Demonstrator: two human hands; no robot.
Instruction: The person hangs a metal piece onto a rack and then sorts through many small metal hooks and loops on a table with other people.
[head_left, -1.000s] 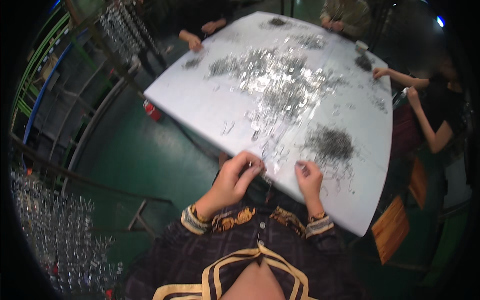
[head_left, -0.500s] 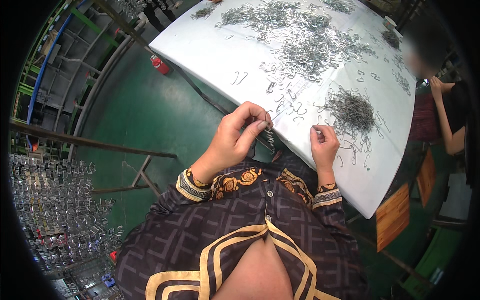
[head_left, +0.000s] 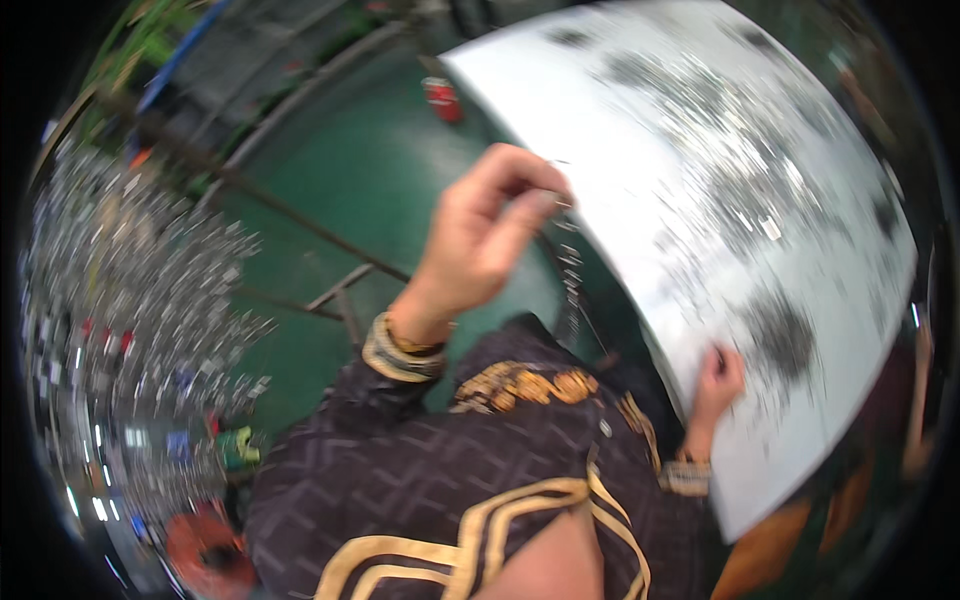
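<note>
My left hand (head_left: 490, 235) is raised beyond the table's left edge, thumb and index finger pinched together. From that pinch hangs a chain of linked metal hooks (head_left: 572, 270), dangling over the floor. My right hand (head_left: 722, 378) is by the table's near edge, its fingers curled closed; blur hides what they hold, if anything. Just past it lies a dark pile of thin metal hooks (head_left: 780, 335). A larger, shinier pile of bent metal hooks (head_left: 735, 150) spreads farther back on the white table (head_left: 640, 250).
At the left hang dense rows of shiny metal pieces (head_left: 130, 290), beside a metal bar frame (head_left: 290, 215). A red fire extinguisher (head_left: 442, 100) stands on the green floor (head_left: 330, 150) by the table's far left corner. Wooden seats (head_left: 765, 545) stand at the right.
My view has swung to the left, blurring the picture. My left hand has risen with the chain of hooks, farther from my right hand, which stays low by the table edge.
</note>
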